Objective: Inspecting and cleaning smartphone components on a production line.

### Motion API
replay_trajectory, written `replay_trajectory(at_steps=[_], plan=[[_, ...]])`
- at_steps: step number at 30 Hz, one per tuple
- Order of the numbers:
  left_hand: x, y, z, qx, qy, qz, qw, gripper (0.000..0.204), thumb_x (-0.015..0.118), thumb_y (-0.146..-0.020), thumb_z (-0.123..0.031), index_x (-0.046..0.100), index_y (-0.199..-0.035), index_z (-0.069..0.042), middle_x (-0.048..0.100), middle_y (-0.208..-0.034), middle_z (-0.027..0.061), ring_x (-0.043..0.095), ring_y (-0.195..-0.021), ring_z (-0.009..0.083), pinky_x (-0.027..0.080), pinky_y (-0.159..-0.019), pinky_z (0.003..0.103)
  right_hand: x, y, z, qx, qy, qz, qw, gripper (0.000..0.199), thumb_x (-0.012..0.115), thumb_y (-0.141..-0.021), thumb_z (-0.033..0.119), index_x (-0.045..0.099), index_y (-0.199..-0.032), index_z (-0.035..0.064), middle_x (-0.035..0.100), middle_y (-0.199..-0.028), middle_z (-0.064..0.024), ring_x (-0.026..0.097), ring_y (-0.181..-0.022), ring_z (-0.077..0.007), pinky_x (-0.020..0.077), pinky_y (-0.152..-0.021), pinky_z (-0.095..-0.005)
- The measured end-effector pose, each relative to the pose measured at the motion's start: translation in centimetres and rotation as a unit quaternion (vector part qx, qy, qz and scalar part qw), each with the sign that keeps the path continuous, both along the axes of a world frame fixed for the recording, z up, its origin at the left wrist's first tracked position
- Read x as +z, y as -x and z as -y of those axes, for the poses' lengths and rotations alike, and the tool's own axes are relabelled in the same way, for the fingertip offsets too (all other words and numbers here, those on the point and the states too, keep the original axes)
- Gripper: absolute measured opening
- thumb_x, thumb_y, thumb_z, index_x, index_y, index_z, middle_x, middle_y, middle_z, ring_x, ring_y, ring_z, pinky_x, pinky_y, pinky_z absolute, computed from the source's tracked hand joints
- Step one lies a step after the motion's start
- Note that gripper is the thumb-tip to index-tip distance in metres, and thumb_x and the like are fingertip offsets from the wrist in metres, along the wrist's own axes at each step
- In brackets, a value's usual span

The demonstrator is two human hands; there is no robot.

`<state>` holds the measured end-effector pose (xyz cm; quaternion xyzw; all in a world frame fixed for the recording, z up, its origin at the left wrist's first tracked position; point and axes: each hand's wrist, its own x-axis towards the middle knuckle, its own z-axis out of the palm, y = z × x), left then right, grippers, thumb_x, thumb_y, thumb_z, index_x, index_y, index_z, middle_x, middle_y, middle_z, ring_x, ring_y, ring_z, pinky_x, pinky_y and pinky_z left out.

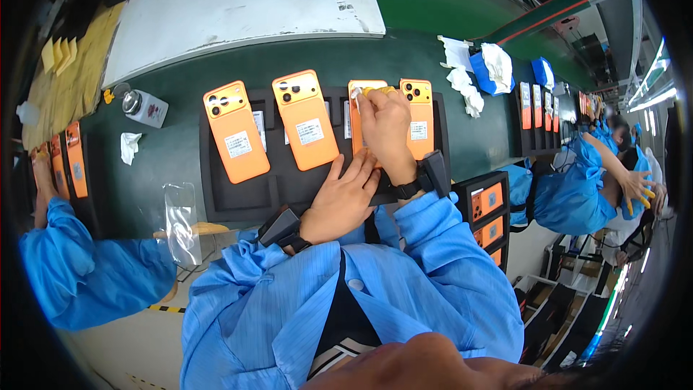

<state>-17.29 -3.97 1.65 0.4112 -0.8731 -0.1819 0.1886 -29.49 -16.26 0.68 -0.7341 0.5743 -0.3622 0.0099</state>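
My right hand [386,130] is pinched shut on a small white wipe [357,98], with yellow covers on the fingertips [369,91], and it presses that wipe against the top of the third orange phone [359,130], which lies face down in the black tray [238,198] under my palm. My left hand [341,198] lies flat and loose on the near edge of the tray, its fingers touching the lower end of that same phone, gripping nothing. A fourth orange phone [420,117] sits just beside my right hand on the tray's right end, and two more orange phones [305,120] [236,131] lie in the slots toward its left end. Off the tray's left end a small pump bottle [143,107] stands on the green bench [159,173], with a crumpled white cloth [130,146] near it and a clear plastic bag [180,220] at the bench's near edge. Past the tray's right end lie white cloths [462,76].
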Motion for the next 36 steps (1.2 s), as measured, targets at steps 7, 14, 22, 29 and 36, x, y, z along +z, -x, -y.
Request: replay_trajectory(at_steps=[7, 14, 22, 29, 36], plan=[[-0.3, -0.5, -0.1, -0.001, -0.032, 0.003, 0.999, 0.069, 0.078, -0.077, -0.032, 0.056, -0.134, 0.000, 0.043, -0.148, 0.0183, 0.031, -0.145, 0.0330, 0.028, -0.113, 0.056, 0.5, 1.2, -0.8, 0.172, 0.084, -0.093, 0.977, 0.008, 0.074, -0.074, 0.012, 0.074, -0.082, 0.0105, 0.055, -0.075, -0.0078, 0.054, -0.084, -0.0308, 0.0404, -0.082, -0.0471], [-0.6, -0.2, -0.3, -0.015, -0.019, 0.015, 1.000, 0.067, 0.076, -0.079, -0.034, 0.056, -0.133, 0.000, 0.038, -0.154, 0.0187, 0.029, -0.147, 0.0321, 0.029, -0.114, 0.055, 1.4, 5.4, 2.9, 0.071, 0.045, -0.091, 0.992, 0.010, 0.068, -0.083, 0.015, 0.068, -0.076, 0.0081, 0.058, -0.080, -0.0122, 0.054, -0.086, -0.0364, 0.0402, -0.078, -0.0466], [-1.3, 0.1, 0.2, -0.027, -0.016, 0.008, 0.999, 0.066, 0.074, -0.080, -0.034, 0.057, -0.132, 0.003, 0.037, -0.154, 0.0233, 0.028, -0.147, 0.0346, 0.029, -0.113, 0.056, 0.3, 1.8, 0.4, 0.212, 0.133, -0.134, 0.959, 0.003, 0.071, -0.075, 0.014, 0.069, -0.075, 0.0115, 0.057, -0.081, -0.0098, 0.055, -0.086, -0.0323, 0.0416, -0.087, -0.0523], [-1.1, -0.3, 0.2, -0.013, -0.020, 0.002, 1.000, 0.067, 0.072, -0.081, -0.036, 0.055, -0.134, 0.003, 0.038, -0.153, 0.0227, 0.028, -0.147, 0.0348, 0.028, -0.113, 0.057, 0.5, 3.3, 2.5, 0.073, 0.093, -0.103, 0.988, 0.009, 0.071, -0.079, 0.014, 0.067, -0.073, 0.0095, 0.055, -0.077, -0.0100, 0.054, -0.085, -0.0315, 0.0414, -0.081, -0.0507], [-0.9, 0.0, -0.1, -0.012, -0.022, 0.025, 0.999, 0.068, 0.074, -0.081, -0.037, 0.055, -0.135, 0.000, 0.037, -0.154, 0.0207, 0.027, -0.148, 0.0332, 0.028, -0.113, 0.057, 0.9, 4.2, 2.1, 0.084, 0.080, -0.153, 0.981, 0.011, 0.065, -0.082, 0.014, 0.067, -0.073, 0.0085, 0.054, -0.076, -0.0119, 0.052, -0.079, -0.0341, 0.0404, -0.081, -0.0490]])
